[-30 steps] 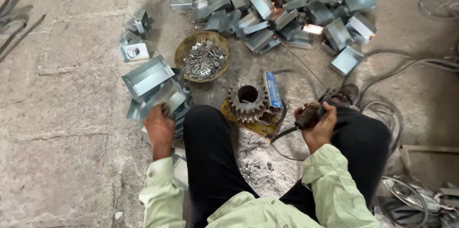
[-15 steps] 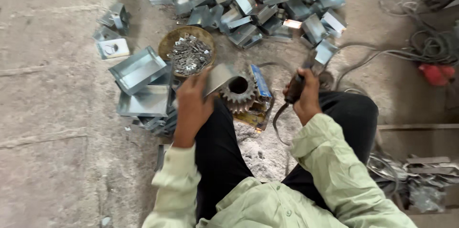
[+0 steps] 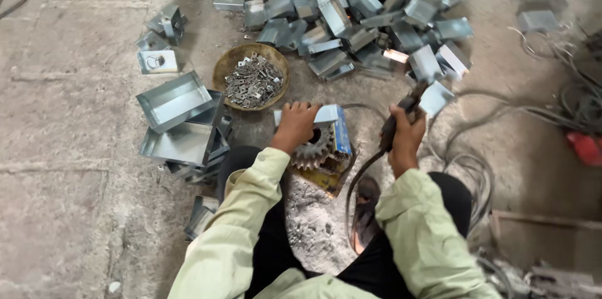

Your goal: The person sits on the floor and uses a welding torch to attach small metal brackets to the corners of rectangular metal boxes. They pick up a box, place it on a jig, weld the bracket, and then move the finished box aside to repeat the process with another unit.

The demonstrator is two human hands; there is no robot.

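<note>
My left hand (image 3: 296, 124) grips a small grey sheet-metal box (image 3: 325, 114) and holds it on top of a large toothed gear (image 3: 311, 150) that lies on the floor between my knees. My right hand (image 3: 406, 137) is closed on the dark handle of a welding electrode holder (image 3: 401, 116), its tip raised to the right of the box, its cable (image 3: 354, 195) running back past my leg. A blue packet (image 3: 342, 138) lies against the gear's right side.
A round dish of small metal pieces (image 3: 251, 79) sits just beyond the gear. Larger open metal boxes (image 3: 179, 117) are stacked at the left. A heap of small grey boxes (image 3: 364, 16) covers the floor ahead. Cables (image 3: 501, 123) trail at right.
My left hand picked a small metal box from the left stack and brought it onto the gear. My right hand lifted the electrode holder higher and to the right.
</note>
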